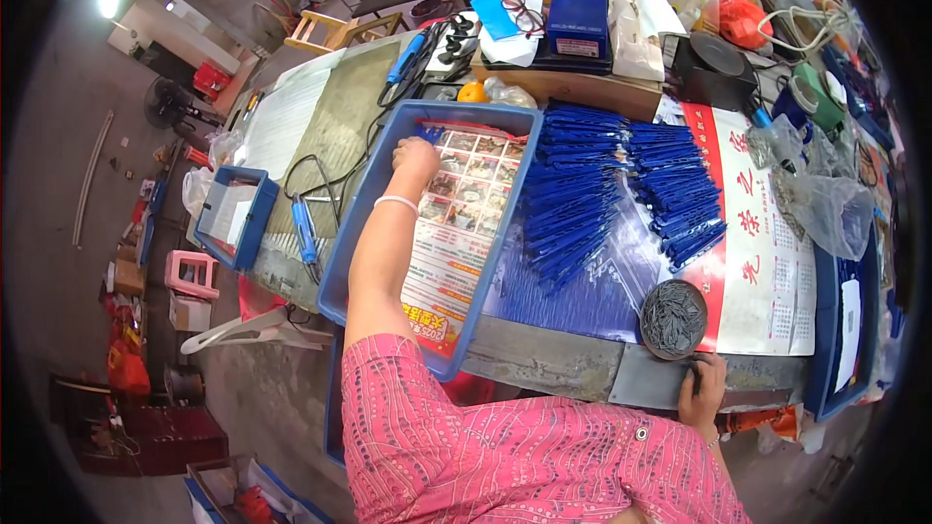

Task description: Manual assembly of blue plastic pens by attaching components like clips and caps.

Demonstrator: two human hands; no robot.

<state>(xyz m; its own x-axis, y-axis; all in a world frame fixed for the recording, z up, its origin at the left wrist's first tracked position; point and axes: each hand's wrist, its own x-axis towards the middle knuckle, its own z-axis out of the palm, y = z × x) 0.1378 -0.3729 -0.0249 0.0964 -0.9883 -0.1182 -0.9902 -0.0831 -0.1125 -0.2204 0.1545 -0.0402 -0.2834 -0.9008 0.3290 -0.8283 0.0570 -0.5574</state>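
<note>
L hand point(416, 157): inside far-left corner of blue tray point(335, 262), fingers curled, knuckles up, near small dark-blue item point(433, 133); grip on it – can't tell. R hand point(709, 393): at near edge of grey plate point(641, 375), fingers bent; whether clamped on anything, can't tell.

Around: printed sheet point(456, 257) lining tray. Blue strips, qty. two stacks – lge. point(573, 199), smaller point(675, 184) – R of tray. Round bowl point(706, 326) w/ dark pins point(672, 318), just beyond plate. Wooden box point(573, 92) blocks far side, behind stacks; orange fruit point(472, 92) just beyond tray. Blue-handled tool point(304, 233) + black cable L of tray. Clear bag point(835, 209) far R.

Edges/room: tray's near end at front edge of surface point(553, 359); grey strip of surface runs from tray to plate. Poster point(777, 272) lies flat R of bowl.

Axes: tray long axis near-to-far, far end leaning R. Strips mostly L–R, nearer ones slanting, R ends farther off.
</note>
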